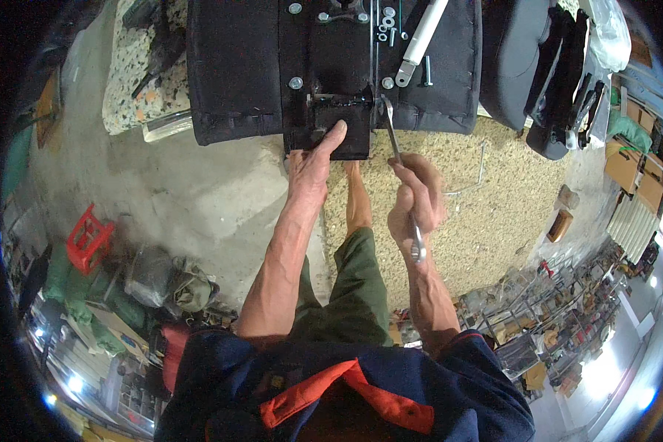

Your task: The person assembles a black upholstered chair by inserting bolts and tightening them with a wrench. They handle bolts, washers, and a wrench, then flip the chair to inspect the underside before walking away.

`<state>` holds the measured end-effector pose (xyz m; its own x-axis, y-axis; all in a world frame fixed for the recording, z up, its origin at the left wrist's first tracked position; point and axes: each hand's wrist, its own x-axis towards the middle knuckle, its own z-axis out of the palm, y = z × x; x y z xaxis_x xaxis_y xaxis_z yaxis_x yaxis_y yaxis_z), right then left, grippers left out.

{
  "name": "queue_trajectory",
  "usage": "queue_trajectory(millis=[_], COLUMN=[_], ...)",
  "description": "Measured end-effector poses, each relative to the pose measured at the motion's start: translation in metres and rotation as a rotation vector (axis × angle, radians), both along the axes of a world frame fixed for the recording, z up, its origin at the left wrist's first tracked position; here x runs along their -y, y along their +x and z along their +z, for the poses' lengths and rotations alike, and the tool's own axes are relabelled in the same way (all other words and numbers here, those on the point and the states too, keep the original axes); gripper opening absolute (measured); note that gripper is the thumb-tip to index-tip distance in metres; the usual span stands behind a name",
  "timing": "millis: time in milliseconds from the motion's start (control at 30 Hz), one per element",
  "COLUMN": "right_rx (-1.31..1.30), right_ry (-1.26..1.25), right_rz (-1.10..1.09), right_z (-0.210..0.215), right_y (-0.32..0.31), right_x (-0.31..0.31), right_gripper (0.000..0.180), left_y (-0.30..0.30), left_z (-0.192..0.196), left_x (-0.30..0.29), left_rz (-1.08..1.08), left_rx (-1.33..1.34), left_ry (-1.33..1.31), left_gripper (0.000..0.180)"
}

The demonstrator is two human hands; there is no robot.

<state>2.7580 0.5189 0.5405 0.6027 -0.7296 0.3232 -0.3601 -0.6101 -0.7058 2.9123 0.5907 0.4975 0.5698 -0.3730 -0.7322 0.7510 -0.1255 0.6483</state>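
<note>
My left hand (315, 166) grips the near end of a black metal bracket (350, 136), thumb on top and the other fingers hidden underneath. The bracket is fixed to a black padded panel (236, 74) with bolts showing in it. In my right hand (418, 195) is a combination wrench (393, 132), its open jaw pointing away from me beside the bracket's right edge. The ring end sticks out below my fist. Whether the jaw touches a nut or bolt I cannot tell. A white-grey gas strut (422, 40) lies on the panel at the right.
Loose nuts and washers (387, 26) and a long bolt (428, 71) lie on the panel. Black padded parts (512, 59) stand to the right. On the floor are a bent metal rod (482, 166), a brown block (559, 226) and a red stool (90, 239).
</note>
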Motion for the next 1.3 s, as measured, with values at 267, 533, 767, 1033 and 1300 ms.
queue_trajectory(millis=[267, 533, 767, 1033, 1300], right_rx=[0.016, -0.37, -0.497, -0.101, -0.007], right_ry=[-0.02, 0.163, 0.141, -0.056, 0.068], right_rz=[0.009, 0.063, 0.287, 0.07, -0.055], right_z=[-0.021, 0.046, 0.06, 0.071, 0.028], right_y=[0.014, 0.068, 0.2, 0.064, 0.023], right_x=[-0.005, 0.091, 0.193, 0.094, 0.027], right_gripper=[0.021, 0.027, 0.032, 0.039, 0.033], left_y=[-0.001, -0.003, -0.001, -0.003, 0.0], left_z=[-0.005, -0.006, -0.008, -0.002, 0.004], left_x=[-0.001, -0.008, -0.007, -0.003, -0.003], left_rz=[0.016, -0.119, -0.141, -0.064, -0.04], left_rx=[-0.015, 0.093, 0.095, 0.04, -0.011], left_ry=[-0.025, -0.002, -0.012, -0.007, 0.013], left_gripper=[0.053, 0.062, 0.067, 0.06, 0.06])
